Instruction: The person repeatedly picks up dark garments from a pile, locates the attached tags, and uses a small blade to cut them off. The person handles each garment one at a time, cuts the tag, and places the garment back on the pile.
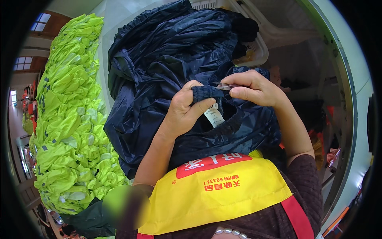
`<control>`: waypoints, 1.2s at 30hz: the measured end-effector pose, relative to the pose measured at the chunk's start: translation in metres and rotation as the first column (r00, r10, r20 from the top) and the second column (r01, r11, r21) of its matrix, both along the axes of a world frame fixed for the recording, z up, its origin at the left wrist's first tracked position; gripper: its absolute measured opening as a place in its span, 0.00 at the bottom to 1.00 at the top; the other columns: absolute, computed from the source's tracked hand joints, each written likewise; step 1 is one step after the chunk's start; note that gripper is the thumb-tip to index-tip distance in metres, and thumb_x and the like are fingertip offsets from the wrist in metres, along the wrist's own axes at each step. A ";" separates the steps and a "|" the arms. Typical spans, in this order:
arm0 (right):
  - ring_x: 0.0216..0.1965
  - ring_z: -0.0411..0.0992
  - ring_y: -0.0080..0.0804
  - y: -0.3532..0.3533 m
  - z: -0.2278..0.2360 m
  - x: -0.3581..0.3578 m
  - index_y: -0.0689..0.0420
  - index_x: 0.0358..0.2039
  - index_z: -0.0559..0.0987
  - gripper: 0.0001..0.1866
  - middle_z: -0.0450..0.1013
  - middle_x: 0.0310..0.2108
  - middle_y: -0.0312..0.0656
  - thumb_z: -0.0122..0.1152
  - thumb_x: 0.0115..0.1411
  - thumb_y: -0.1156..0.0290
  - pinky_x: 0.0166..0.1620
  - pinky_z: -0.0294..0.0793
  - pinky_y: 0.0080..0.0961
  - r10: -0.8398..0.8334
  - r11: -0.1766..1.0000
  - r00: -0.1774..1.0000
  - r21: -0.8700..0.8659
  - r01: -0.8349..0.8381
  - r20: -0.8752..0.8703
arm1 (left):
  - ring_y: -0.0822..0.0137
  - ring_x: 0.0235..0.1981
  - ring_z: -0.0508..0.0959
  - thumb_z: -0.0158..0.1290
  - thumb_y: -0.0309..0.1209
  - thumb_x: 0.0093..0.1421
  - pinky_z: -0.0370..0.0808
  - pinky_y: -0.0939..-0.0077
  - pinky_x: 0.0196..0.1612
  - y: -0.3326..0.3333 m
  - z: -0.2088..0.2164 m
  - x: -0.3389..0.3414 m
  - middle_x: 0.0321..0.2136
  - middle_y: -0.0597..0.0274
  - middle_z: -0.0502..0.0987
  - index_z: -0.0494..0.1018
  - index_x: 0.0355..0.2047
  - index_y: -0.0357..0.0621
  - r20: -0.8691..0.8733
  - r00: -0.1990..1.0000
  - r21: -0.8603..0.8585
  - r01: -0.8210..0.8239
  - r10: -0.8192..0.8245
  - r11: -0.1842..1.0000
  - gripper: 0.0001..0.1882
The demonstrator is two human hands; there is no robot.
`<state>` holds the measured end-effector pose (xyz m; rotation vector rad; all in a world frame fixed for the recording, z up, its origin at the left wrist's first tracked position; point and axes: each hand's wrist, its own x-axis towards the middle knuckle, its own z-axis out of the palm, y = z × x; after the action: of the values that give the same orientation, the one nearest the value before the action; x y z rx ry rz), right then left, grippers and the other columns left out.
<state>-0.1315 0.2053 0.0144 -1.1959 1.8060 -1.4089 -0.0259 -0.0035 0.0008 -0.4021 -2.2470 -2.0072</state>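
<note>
My left hand (180,113) is closed on the gathered elastic band (206,93) of a shiny navy garment, pinching a fold of it between thumb and fingers. Below the thumb hangs a white care label (214,115), sewn inside the opening. From the right, my right hand (254,89) grips small metal thread snips (226,86) between thumb and forefinger. Their tips lie right by the band's edge, next to the left fingers. Whether the blades touch a thread is too small to tell. The rest of the garment spreads under both hands and toward my lap.
A heap of navy garments (171,55) lies just beyond my hands. A tall row of lime-yellow garments (75,119) fills the left side. A white plastic crate (260,55) stands at the far right, near a metal-edged table (345,67).
</note>
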 end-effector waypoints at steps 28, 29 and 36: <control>0.21 0.62 0.16 -0.013 -0.018 0.014 0.60 0.34 0.77 0.15 0.67 0.21 0.30 0.51 0.61 0.60 0.25 0.60 0.15 -0.219 0.953 0.901 -0.114 0.279 0.374 | 0.69 0.29 0.70 0.55 0.22 0.54 0.66 0.79 0.32 0.004 0.002 -0.002 0.27 0.60 0.69 0.74 0.32 0.34 0.021 0.996 -0.125 0.091 -0.089 0.988 0.06; 0.20 0.59 0.14 -0.010 -0.019 0.012 0.60 0.36 0.76 0.15 0.66 0.20 0.28 0.50 0.61 0.61 0.24 0.56 0.12 -0.239 0.941 0.828 -0.089 0.327 0.508 | 0.68 0.29 0.70 0.55 0.22 0.54 0.66 0.79 0.32 0.005 0.003 -0.002 0.28 0.60 0.69 0.74 0.32 0.34 0.026 0.995 -0.117 0.094 -0.092 0.989 0.05; 0.22 0.65 0.22 -0.004 0.009 0.015 0.63 0.38 0.75 0.17 0.68 0.21 0.36 0.54 0.59 0.61 0.27 0.63 0.18 -0.071 0.994 0.993 0.073 0.078 -0.098 | 0.66 0.30 0.71 0.55 0.22 0.54 0.67 0.78 0.33 0.006 0.003 0.000 0.29 0.59 0.69 0.74 0.35 0.35 0.023 0.996 -0.116 0.089 -0.087 0.989 0.07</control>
<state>-0.1163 0.2009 0.0236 -1.1854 1.9704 -1.3309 -0.0256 0.0020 0.0042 -0.5042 -2.4067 -1.9319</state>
